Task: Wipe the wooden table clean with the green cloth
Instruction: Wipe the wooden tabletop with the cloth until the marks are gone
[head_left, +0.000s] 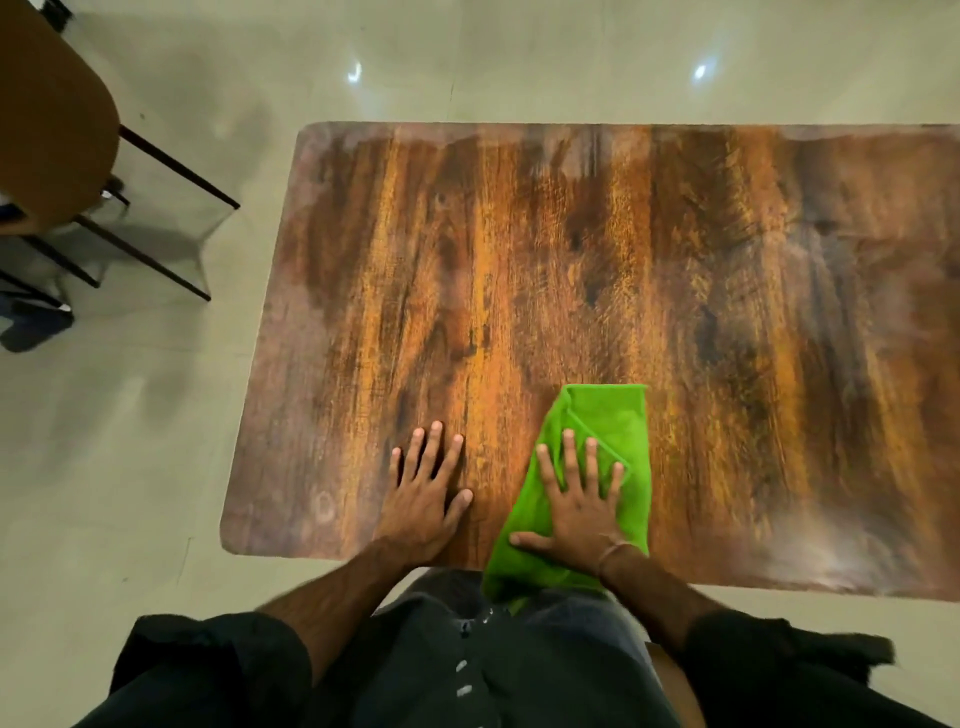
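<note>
The wooden table (597, 249) fills most of the view, its grain running away from me. A folded green cloth (618, 415) lies near the front edge, and its near end hangs over that edge. My right hand (579, 499) presses flat on the cloth with fingers spread, palm down. My left hand (423, 488) rests flat on the bare wood just left of the cloth, fingers apart, holding nothing. Pale hazy streaks show along the far edge and the right side of the tabletop.
A brown chair (52, 114) with thin dark metal legs stands on the pale tiled floor (130, 441) at the upper left, apart from the table. A dark shoe (31, 327) shows beside it. The table's left corners are rounded.
</note>
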